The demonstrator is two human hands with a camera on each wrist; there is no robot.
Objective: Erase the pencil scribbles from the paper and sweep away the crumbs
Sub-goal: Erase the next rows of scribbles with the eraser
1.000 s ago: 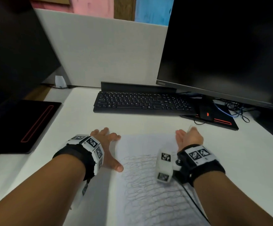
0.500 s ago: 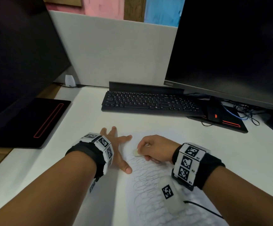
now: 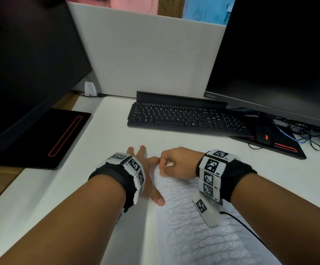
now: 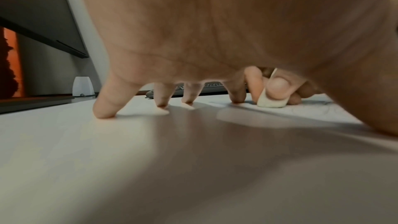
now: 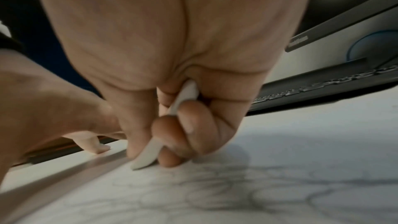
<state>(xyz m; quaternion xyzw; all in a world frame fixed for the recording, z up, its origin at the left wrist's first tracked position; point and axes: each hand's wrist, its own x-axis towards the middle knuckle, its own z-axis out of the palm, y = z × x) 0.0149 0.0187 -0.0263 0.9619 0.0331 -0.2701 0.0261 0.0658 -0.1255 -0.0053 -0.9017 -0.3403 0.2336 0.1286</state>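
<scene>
At centre frame in the head view, the right hand (image 3: 176,161) pinched a small white eraser (image 3: 169,165) between thumb and curled fingers, its lower edge set on the top left corner of the paper (image 3: 203,236). Just left of it, the left hand (image 3: 145,176) lay spread and flat, fingers straight, with the fingertips (image 4: 105,113) propped on the white desk (image 3: 107,150) and the thumb resting at the sheet's left edge, seemingly to pin it. The step in hand was judged to be the start of erasing: dense looping pencil scribbles (image 3: 193,217) covered the sheet from the eraser down to the lower edge of the frame, and no crumbs could be made out. The next move would call for short firm strokes across the marks while the left hand held the paper against sliding or creasing; sweeping lay well ahead. The eraser appeared thin, wedge-like and rounded at its working end in the right wrist view, matt and probably slightly yielding. The paper looked thin and smooth, lying flat on the hard, matt desk. Toward the upper centre sat a black keyboard (image 3: 184,119), and a dark monitor (image 3: 279,54) filled the upper right.
</scene>
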